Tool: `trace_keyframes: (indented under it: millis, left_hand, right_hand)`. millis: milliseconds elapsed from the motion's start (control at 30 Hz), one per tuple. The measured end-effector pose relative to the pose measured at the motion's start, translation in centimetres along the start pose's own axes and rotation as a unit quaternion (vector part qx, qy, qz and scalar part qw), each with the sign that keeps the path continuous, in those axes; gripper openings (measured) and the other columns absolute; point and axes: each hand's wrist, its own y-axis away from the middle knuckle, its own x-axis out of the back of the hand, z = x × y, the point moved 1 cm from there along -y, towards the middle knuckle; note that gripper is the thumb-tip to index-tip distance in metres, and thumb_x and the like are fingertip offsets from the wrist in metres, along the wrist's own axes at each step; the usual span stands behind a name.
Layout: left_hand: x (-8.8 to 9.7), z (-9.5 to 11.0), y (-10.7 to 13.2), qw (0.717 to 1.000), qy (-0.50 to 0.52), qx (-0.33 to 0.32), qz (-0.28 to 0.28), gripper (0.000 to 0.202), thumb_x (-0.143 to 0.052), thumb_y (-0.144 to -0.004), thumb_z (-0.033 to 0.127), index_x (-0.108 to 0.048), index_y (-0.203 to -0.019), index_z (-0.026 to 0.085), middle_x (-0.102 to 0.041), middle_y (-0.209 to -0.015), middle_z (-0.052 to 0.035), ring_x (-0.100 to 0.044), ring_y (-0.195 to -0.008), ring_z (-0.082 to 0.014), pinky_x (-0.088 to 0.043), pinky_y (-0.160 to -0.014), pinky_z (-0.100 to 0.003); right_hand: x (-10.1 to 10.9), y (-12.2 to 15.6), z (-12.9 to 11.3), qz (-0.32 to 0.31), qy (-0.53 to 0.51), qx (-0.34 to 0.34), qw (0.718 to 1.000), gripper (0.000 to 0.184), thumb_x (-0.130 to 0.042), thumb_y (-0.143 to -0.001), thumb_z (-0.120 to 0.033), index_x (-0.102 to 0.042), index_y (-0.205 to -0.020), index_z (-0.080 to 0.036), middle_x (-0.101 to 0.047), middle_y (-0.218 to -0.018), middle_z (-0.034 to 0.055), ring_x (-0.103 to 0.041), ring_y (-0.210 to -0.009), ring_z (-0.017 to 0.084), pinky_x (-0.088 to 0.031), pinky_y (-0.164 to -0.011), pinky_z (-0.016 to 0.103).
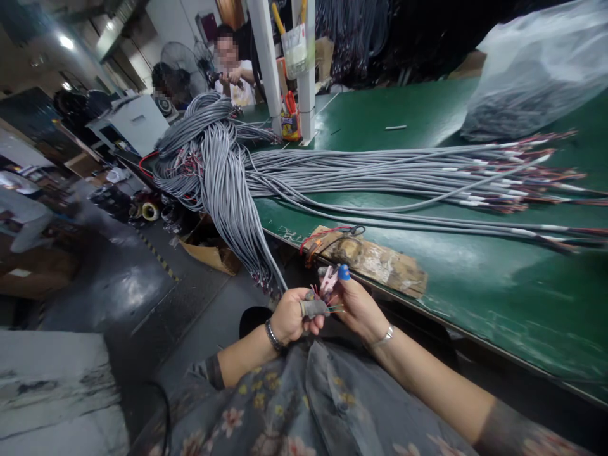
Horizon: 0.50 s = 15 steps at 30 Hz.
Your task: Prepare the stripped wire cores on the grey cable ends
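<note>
My left hand (289,316) is closed on the end of a grey cable (272,259) that runs down from the big bundle. Thin coloured wires (336,309) fan out of it toward my other hand. One finger of this hand wears a grey wrap (314,308). My right hand (361,310), with a blue cover (344,272) on its thumb, grips a small pale pink clip-like tool (328,280) just above the wires. Whether the tool touches the wires cannot be made out.
Grey cables (370,171) with stripped ends lie along the green table (475,285), heaped at its left end. A worn wooden block (375,258) with wires sits at the near edge. A plastic bag (536,69) stands at right, a white post (308,95) behind. Another person (242,79) works beyond.
</note>
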Motion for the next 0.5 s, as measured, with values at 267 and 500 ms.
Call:
trace_keyframes:
  millis: [267,500]
  left_hand:
    - [-0.11,0.19,0.19,1.0,0.018,-0.009,0.011,0.039,-0.074,-0.049,0.046,-0.052,-0.054,0.014,-0.054,-0.041,-0.001,-0.042,-0.028,-0.0074,-0.023,-0.029,-0.018]
    - [-0.13,-0.01,0.23,1.0,-0.007,0.002,0.018,0.036,-0.074,-0.048,0.042,-0.05,-0.053,0.015,-0.054,-0.041,-0.0004,-0.042,-0.028,-0.0069,-0.023,-0.029,-0.017]
  right_hand:
    - [0.08,-0.07,0.06,-0.005,-0.004,0.006,1.0,0.043,-0.075,-0.056,-0.06,-0.066,-0.067,-0.019,-0.059,-0.057,-0.0018,-0.049,-0.053,0.012,-0.042,-0.056,0.027]
    - [0.09,-0.06,0.23,-0.004,-0.006,0.003,1.0,0.044,-0.074,-0.057,-0.061,-0.064,-0.066,-0.019,-0.059,-0.058,-0.0009,-0.05,-0.053,0.014,-0.043,-0.057,0.029]
